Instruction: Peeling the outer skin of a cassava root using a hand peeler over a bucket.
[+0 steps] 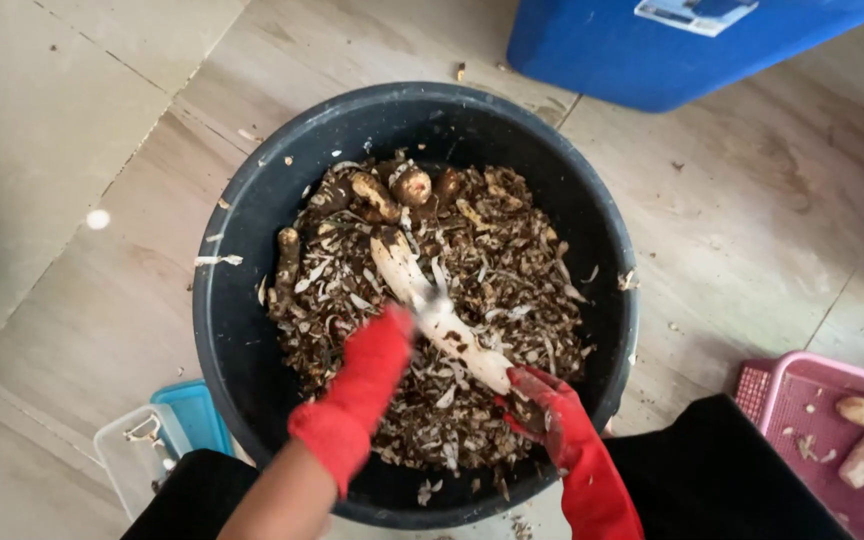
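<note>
Here, both hands in red gloves work over a black tub [252,260] full of brown peelings [512,270]. The right hand [544,405] is clamped round the lower end of a long pale root [432,310] — mostly peeled, lying aslant above the scraps. The left hand [377,350] presses a small blade against its middle, fingers closed. Unpeeled roots [377,195] lie at the far edge — peeled ones in a pink basket [782,390] on the right.

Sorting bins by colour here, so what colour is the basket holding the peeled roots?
Pink basket, lower right in the head view.
</note>
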